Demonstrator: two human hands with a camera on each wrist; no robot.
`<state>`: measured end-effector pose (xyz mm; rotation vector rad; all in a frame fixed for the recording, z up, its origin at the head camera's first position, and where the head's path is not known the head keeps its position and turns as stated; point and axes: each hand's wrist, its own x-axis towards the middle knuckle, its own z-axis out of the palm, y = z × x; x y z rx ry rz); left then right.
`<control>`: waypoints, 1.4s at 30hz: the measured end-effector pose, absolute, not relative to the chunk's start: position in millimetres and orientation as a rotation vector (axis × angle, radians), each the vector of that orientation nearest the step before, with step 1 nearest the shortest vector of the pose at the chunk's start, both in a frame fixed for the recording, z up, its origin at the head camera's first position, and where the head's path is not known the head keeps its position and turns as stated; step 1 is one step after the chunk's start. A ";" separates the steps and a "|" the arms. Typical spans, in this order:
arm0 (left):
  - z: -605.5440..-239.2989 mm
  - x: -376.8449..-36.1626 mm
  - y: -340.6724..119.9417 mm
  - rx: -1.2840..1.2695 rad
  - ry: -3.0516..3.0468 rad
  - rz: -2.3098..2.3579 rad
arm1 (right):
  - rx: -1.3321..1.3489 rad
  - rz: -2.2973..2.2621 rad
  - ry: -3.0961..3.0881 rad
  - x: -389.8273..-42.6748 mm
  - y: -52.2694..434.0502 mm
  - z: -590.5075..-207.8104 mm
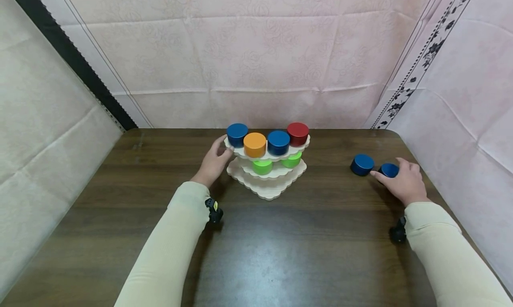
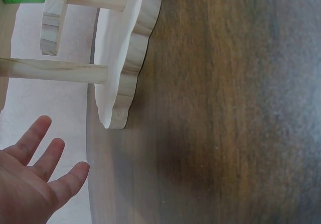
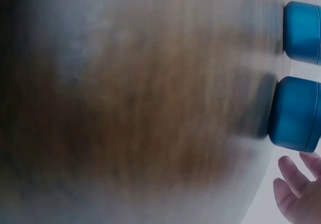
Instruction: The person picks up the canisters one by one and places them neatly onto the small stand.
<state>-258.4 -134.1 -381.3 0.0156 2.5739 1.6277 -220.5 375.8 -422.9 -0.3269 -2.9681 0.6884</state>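
Note:
A three-tier pale wooden stand (image 1: 269,192) with scalloped edges bears small round tins. On its top tier are a blue tin (image 1: 237,135), an orange tin (image 1: 254,145), another blue tin (image 1: 278,143) and a red tin (image 1: 298,134). My left hand (image 1: 213,163) holds the left end of the top tier, thumb in front; its other fingers spread out in the left wrist view. At the right, my right hand (image 1: 406,182) grips a blue tin (image 1: 388,170) between thumb and fingers, with a second blue tin (image 1: 362,165) just left of it.
Green tins (image 1: 262,167) sit on the stand's middle tier. The brown wooden table (image 1: 256,253) runs back to a pale patterned cloth (image 1: 248,66), with more cloth along both sides. Wooden posts (image 2: 55,70) join the tiers in the left wrist view.

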 end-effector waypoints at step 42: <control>-380.1 -257.7 -133.5 0.010 2.550 1.639 | -0.341 0.857 -2.844 -204.8 375.2 -410.8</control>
